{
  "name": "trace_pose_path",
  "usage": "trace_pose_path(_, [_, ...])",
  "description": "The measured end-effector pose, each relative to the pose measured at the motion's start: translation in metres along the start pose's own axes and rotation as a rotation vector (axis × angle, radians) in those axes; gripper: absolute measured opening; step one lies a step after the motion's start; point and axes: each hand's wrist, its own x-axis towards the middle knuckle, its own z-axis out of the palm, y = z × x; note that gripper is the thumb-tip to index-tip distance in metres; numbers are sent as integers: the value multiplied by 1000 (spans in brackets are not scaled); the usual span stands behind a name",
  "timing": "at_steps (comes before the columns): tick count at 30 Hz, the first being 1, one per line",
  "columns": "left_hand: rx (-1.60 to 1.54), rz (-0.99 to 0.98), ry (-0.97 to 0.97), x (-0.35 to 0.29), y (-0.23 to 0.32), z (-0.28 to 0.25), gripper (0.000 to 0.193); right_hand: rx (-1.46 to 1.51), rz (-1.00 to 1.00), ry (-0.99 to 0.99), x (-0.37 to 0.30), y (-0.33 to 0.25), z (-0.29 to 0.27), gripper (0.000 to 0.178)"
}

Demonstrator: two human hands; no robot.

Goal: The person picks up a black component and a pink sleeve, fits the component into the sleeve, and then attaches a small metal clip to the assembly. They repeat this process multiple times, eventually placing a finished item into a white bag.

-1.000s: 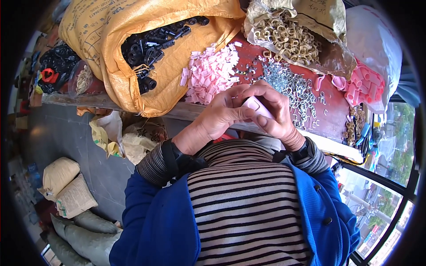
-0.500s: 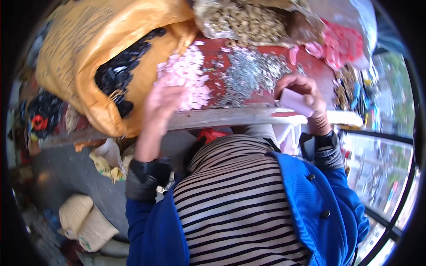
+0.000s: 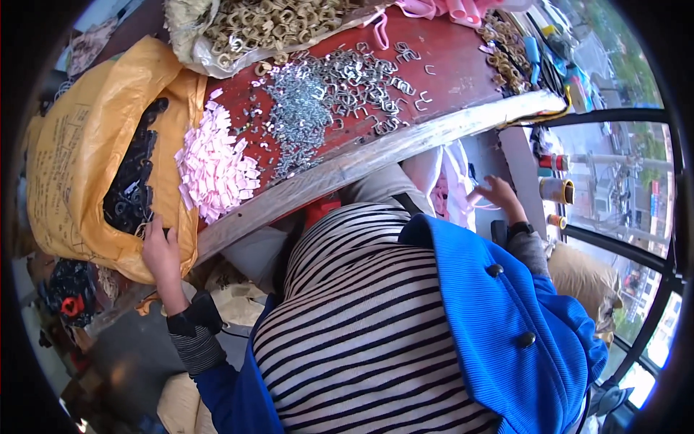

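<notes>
My left hand (image 3: 162,253) is at the near lip of the yellow woven sack (image 3: 65,181). Its thumb and fingers close around a small black piece, partly hidden. Inside the sack's mouth lie many black plastic parts (image 3: 130,195). Off the bench's near edge, my right hand (image 3: 500,195) hangs with fingers apart and nothing in it. Beside it is a white plastic bag (image 3: 457,170) with pink pieces (image 3: 439,195) inside. A heap of pale pink pieces (image 3: 217,166) lies on the red bench top (image 3: 452,65), next to the sack.
Small silver metal parts (image 3: 296,108) and bent wire clips (image 3: 361,79) spread over the bench. Behind them is an open bag of brass-coloured rings (image 3: 278,29). Thread spools (image 3: 557,191) stand by the window at right. A wooden edge (image 3: 376,155) borders the bench.
My right hand has moved down off the bench and no longer holds the pale pink piece. My left hand has gone left and down to the yellow sack. The view has turned.
</notes>
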Motion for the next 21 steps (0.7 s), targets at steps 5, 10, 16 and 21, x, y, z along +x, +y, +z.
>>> trace_pose_path(5, [34,-56,-51,-1,16,-15,32,119,-209,-184,10,-36,-13,26])
trace_pose_path(10, [-39,11,-31,3,3,-12,29,568,-385,-464,-16,-170,-68,13])
trace_pose_path(16, [-563,142,260,-5,-18,1,16,127,-987,44,14,-265,-51,9])
trace_pose_path(21, [-1049,-149,353,-17,2,-11,11,-70,-1078,316,41,-298,-22,8])
